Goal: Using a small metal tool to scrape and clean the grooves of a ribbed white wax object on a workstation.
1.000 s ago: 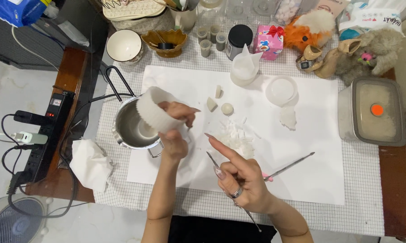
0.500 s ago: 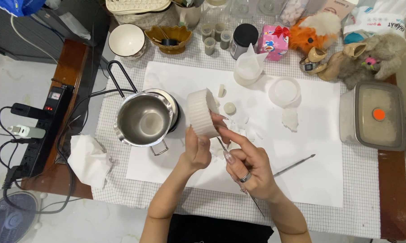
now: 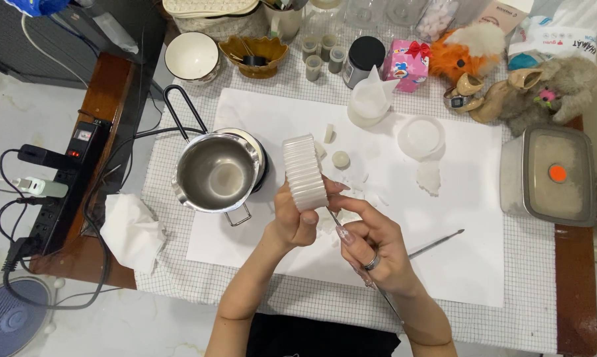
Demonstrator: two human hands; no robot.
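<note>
- One shiny steel melting pot (image 3: pixel 218 173) with a wire handle
- One ribbed white round mould (image 3: pixel 305 172)
- Two thin metal tools (image 3: pixel 436 244) – one lying loose
- Three small grey jars (image 3: pixel 323 54)
- One white ceramic bowl (image 3: pixel 191 57)

Glossy steel pot (image 3: pixel 218 173); ribbed translucent mould (image 3: pixel 305 172).

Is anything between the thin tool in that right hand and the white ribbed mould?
Nothing visible. The left hand holds the white ribbed mould, and the thin metal tool in the right hand points straight toward its underside.
</note>
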